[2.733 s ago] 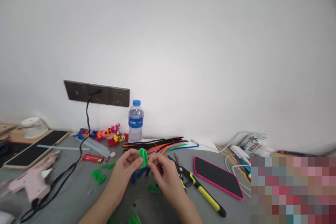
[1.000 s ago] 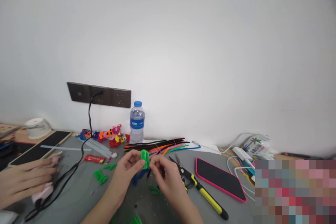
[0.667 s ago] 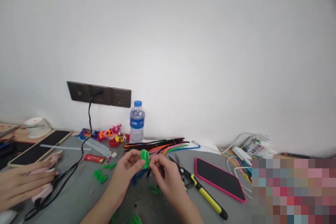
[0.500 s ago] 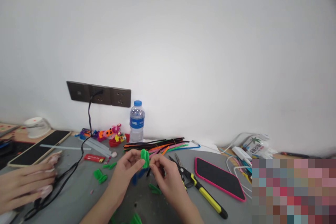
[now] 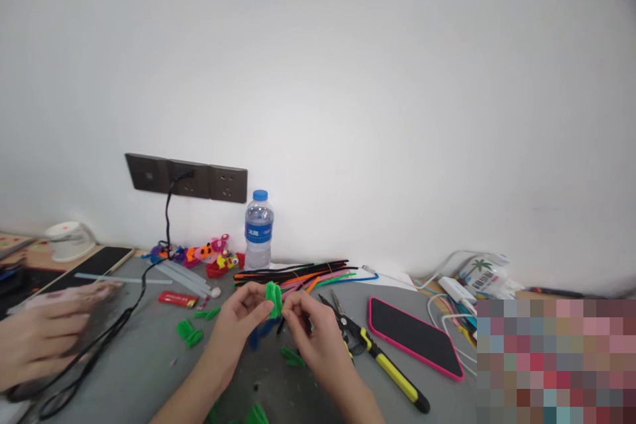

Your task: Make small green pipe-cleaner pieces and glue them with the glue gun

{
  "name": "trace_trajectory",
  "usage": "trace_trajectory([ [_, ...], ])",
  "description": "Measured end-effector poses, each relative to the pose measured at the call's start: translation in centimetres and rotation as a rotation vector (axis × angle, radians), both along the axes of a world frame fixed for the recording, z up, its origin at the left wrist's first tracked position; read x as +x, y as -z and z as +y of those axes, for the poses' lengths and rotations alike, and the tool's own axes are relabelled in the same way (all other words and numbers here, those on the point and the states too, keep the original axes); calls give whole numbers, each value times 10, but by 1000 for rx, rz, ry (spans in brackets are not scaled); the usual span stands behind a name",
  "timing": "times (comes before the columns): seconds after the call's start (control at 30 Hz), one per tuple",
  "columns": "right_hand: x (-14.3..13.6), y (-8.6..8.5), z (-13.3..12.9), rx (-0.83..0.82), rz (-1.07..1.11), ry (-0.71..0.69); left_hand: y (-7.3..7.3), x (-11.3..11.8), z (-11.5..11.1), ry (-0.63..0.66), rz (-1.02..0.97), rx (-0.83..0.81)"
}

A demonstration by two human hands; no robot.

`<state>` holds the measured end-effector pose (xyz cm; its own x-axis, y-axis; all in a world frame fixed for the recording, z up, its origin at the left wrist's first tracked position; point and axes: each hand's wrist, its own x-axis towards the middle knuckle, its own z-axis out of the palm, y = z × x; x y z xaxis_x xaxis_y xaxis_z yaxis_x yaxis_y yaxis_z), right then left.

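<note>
Between thumb and fingers, my left hand (image 5: 243,318) grips a folded bright green fuzzy piece (image 5: 273,299), held upright above the grey mat (image 5: 163,384). My right hand (image 5: 309,321) is pinched close against the piece's right side; what its fingertips hold is too small to make out. Below and between the hands are dark blue bits (image 5: 255,338), partly hidden. Other green fuzzy pieces lie on the mat, one left of my left arm (image 5: 189,332), one under my right hand (image 5: 292,358) and one near the bottom edge (image 5: 257,413).
Yellow-black pliers (image 5: 397,374) and a pink-cased phone (image 5: 415,338) lie right. Coloured fuzzy stems (image 5: 298,273) and a water bottle (image 5: 259,232) are behind. At left are another person's hand (image 5: 44,344), a black cable (image 5: 119,321), a red packet (image 5: 177,299) and glue sticks (image 5: 183,277).
The other person's hand at the left has shifted left, and the black cable beside it has moved. My hands and the green piece have hardly moved.
</note>
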<state>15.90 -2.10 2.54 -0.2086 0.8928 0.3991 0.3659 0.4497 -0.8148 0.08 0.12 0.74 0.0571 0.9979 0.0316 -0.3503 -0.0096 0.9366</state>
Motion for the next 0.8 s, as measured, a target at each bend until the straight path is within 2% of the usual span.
trace_trajectory([
  [0.63, 0, 1, 0, 1, -10, 2, 2, 0, 2, -2, 1, 0],
  [0.8, 1, 2, 0, -10, -11, -9, -1, 1, 1, -8, 2, -4],
])
